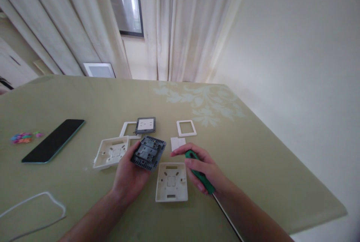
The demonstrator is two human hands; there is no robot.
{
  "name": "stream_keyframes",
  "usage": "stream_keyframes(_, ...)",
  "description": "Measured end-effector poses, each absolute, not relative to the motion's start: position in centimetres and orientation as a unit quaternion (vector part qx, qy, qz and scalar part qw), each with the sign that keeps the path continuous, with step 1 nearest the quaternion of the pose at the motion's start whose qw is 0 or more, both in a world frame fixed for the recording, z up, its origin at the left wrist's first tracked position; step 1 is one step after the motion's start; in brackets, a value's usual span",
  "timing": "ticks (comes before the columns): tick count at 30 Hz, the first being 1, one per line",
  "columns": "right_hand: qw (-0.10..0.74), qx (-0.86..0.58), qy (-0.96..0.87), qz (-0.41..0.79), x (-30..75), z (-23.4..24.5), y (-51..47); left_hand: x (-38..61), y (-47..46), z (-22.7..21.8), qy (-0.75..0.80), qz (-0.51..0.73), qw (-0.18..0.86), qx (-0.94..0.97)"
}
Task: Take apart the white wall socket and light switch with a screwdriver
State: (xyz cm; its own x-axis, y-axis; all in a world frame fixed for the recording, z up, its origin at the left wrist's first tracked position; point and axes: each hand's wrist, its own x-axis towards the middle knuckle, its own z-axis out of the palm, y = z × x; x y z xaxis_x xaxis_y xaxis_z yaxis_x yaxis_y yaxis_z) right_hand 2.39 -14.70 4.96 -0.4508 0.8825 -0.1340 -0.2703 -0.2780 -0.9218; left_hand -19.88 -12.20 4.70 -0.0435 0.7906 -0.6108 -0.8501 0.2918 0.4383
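Note:
My left hand [129, 180] grips a dark grey switch module [149, 153], tilted so that one ribbed face shows. In my right hand [204, 167] is a green-handled screwdriver [200, 172], its long metal shaft pointing back toward me under the forearm. Between the two hands a white mounting box [171, 182] lies open side up on the table. Left of the module sits a second white mounting box [111, 153]. Just beyond my right fingertips lie white switch rocker plates [177, 143], partly covered by the hand.
A socket module [145, 124] rests partly over a white frame [126, 129]; another white frame [186, 128] lies to its right. On the left are a black tablet-like slab [53, 141], small coloured pieces [24, 137] and a white cable [42, 194]. A wall borders the table's right side.

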Motion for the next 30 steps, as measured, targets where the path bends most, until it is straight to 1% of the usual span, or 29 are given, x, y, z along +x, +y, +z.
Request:
stream_keyframes(2, 0.387, -0.325, -0.459, 0.731, 1.9, 5.4, -15.4, -19.7, -12.2, 4.6, 0.415, 0.589, 0.693, -0.024)
stream_keyframes(8, 0.395, -0.334, -0.457, 0.723, 1.0, 5.8, -16.1, -18.9, -12.8, 4.3, 0.4, 0.556, 0.727, 0.044)
stream_keyframes(14, 0.459, -0.37, -0.409, 0.696, 0.4, 5.5, -16.0, -18.8, -13.4, 4.7, 0.401, 0.554, 0.725, 0.083)
stream_keyframes(17, 0.43, -0.372, -0.415, 0.71, 0.3, 5.3, -16.1, -18.6, -13.3, 5.2, 0.396, 0.563, 0.72, 0.087)
stream_keyframes(19, 0.427, -0.367, -0.42, 0.712, 0.2, 5.2, -16.2, -18.2, -13.1, 5.7, 0.387, 0.568, 0.721, 0.088)
stream_keyframes(26, 0.48, -0.378, -0.396, 0.686, 0.7, 5.1, -15.4, -14.9, -10.9, 7.0, 0.376, 0.607, 0.695, 0.08)
stream_keyframes(30, 0.503, -0.396, -0.373, 0.671, 1.6, 5.0, -14.3, -12.8, -9.0, 7.0, 0.366, 0.598, 0.709, 0.073)
